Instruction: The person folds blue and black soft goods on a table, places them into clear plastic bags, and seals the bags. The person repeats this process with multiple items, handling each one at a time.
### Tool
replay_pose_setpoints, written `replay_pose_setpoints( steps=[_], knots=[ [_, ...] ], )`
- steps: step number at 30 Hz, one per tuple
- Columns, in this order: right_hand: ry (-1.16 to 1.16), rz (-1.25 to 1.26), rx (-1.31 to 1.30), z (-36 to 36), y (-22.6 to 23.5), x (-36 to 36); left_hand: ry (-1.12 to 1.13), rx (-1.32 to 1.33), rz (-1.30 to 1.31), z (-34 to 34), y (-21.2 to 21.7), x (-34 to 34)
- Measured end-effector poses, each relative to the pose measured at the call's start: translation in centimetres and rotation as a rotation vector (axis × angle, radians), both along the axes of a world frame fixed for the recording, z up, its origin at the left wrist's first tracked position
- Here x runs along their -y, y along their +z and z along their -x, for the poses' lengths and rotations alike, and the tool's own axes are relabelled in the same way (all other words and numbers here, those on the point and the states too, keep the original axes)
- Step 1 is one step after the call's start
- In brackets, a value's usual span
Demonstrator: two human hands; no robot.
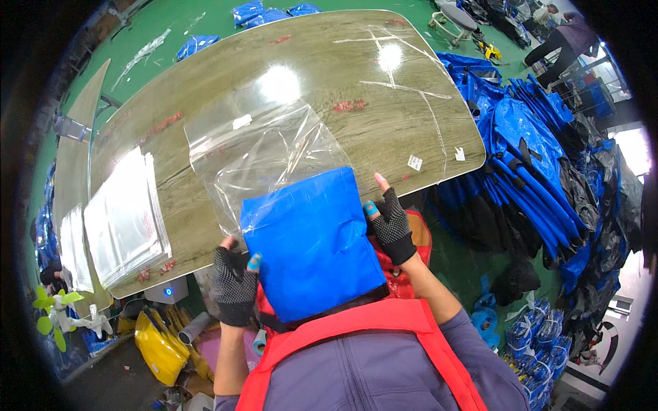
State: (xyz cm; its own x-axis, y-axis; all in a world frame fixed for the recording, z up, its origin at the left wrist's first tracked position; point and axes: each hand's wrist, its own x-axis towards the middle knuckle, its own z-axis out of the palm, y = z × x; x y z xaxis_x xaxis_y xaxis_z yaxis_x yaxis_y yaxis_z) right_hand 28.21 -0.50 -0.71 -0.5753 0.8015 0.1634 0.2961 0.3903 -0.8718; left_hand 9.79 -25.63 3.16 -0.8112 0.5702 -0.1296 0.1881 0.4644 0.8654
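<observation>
A folded blue fabric piece (312,243) sits partly inside a clear plastic bag (264,154) that lies on the wooden table (356,68). My left hand (234,281), in a dark fingerless glove, grips the lower left edge of the bag and fabric. On the fabric's right edge rests my right hand (392,222), gloved the same way, with its fingers spread and a blue tape on one fingertip.
A stack of clear bags (127,219) lies at the table's left. Heaps of blue and black fabric items (534,151) fill the floor to the right. Yellow bags (159,346) lie under the table's near edge. Another person (565,41) bends over far right.
</observation>
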Motion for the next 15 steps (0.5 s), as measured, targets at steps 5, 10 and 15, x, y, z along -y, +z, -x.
replay_pose_setpoints(
  steps=[5,10,15],
  knots=[
    [0.123,-0.137,0.047,1.8,3.0,-0.6,-0.359,-0.722,0.085,2.1,3.8,-6.8],
    [0.289,-0.399,0.366,2.0,2.4,2.3,-0.432,-0.732,-0.033,1.0,3.5,-11.1],
    [0.285,0.507,-0.344,4.6,0.1,0.0,-0.443,-0.745,0.046,0.6,1.6,-11.2]
  ],
)
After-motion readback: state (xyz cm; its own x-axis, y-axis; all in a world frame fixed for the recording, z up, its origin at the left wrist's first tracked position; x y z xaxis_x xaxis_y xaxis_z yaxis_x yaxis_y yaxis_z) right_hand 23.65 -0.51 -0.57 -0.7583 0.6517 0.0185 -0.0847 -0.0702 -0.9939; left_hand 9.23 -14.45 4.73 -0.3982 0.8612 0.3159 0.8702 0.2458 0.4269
